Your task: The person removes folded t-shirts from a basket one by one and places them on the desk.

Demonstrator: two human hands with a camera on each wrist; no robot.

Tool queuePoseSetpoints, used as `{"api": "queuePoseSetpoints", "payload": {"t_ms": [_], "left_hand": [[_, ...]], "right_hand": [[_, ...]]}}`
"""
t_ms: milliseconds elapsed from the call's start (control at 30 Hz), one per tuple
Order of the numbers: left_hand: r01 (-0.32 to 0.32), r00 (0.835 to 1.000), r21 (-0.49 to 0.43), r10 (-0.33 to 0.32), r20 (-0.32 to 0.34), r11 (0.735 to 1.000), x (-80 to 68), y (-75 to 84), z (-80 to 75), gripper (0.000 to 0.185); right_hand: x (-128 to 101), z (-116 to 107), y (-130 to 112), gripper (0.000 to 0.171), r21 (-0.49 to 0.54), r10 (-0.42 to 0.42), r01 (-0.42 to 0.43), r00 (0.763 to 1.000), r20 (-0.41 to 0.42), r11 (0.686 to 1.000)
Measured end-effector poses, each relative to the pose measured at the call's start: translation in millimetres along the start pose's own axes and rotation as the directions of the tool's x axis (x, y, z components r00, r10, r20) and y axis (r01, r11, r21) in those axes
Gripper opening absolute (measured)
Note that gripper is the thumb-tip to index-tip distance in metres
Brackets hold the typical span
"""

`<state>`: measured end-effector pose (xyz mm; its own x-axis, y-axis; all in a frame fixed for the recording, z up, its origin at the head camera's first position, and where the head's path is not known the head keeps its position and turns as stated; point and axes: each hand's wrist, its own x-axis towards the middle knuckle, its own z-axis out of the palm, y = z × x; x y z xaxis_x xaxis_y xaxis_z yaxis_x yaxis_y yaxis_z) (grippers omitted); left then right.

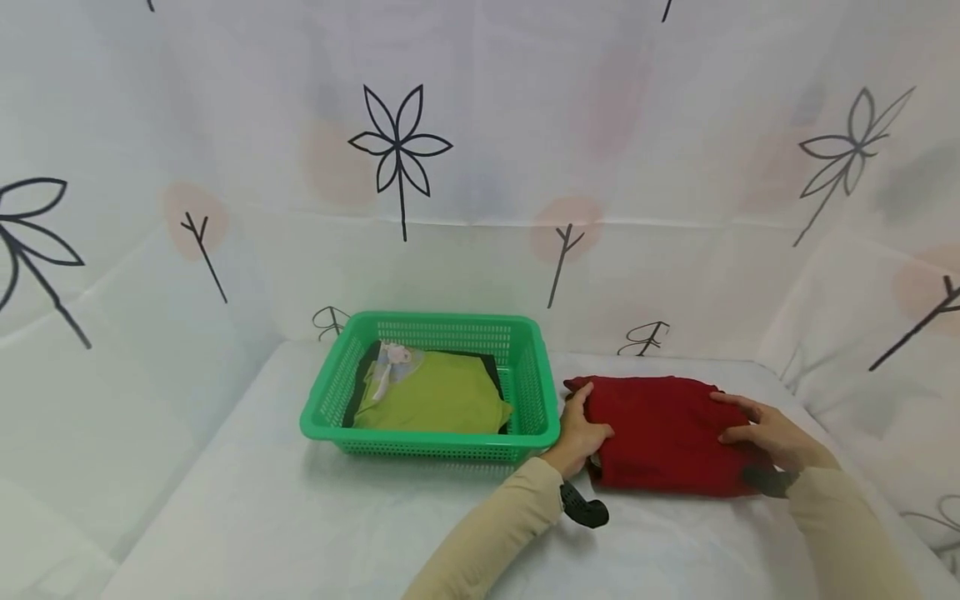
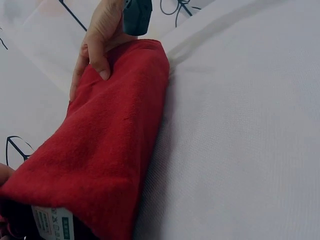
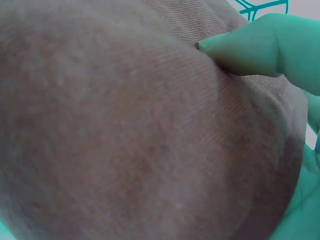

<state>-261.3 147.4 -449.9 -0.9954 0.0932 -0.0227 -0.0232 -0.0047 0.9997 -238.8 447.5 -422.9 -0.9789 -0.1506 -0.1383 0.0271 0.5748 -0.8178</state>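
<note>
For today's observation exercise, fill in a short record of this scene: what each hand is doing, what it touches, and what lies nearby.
left hand: grips the left edge of the folded red garment
right hand: holds the garment's right side, fingers on top
red garment: folded, lying on the white table
green basket: left of the garment, apart from it
in basket: a folded green garment over something dark

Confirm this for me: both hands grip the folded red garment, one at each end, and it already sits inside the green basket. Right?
Not quite. The left hand and right hand do grip the folded red garment at each end, but the head view shows it lying on the white table to the right of the green basket, not in it.
</note>
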Motion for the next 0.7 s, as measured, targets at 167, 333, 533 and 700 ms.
{"api": "queuePoseSetpoints", "payload": {"t_ms": [167, 333, 533, 700], "left_hand": [[0.02, 1.0, 0.019, -0.02, 0.0, 1.0, -3.2, 3.3, -1.1, 0.076], [0.011, 1.0, 0.084, -0.012, 0.006, 0.996, -7.5, 6.5, -1.1, 0.073], [0.017, 0.999, 0.252, -0.009, -0.034, 0.968, -10.9, 10.0, 0.1, 0.065], [-0.009, 0.998, 0.381, 0.031, -0.051, 0.925, -13.7, 16.0, 2.4, 0.059]], "right_hand": [[0, -1, 3, 0.069, -0.024, 0.0, 0.0, 1.0, -0.001, 1.0], [-4, -3, 3, 0.067, -0.169, -0.036, 0.031, 0.999, -0.026, 0.985], [-4, 1, -3, 0.066, -0.21, -0.05, 0.041, 0.998, -0.035, 0.977], [1, 2, -5, 0.063, -0.293, -0.067, 0.047, 0.996, -0.059, 0.955]]}}
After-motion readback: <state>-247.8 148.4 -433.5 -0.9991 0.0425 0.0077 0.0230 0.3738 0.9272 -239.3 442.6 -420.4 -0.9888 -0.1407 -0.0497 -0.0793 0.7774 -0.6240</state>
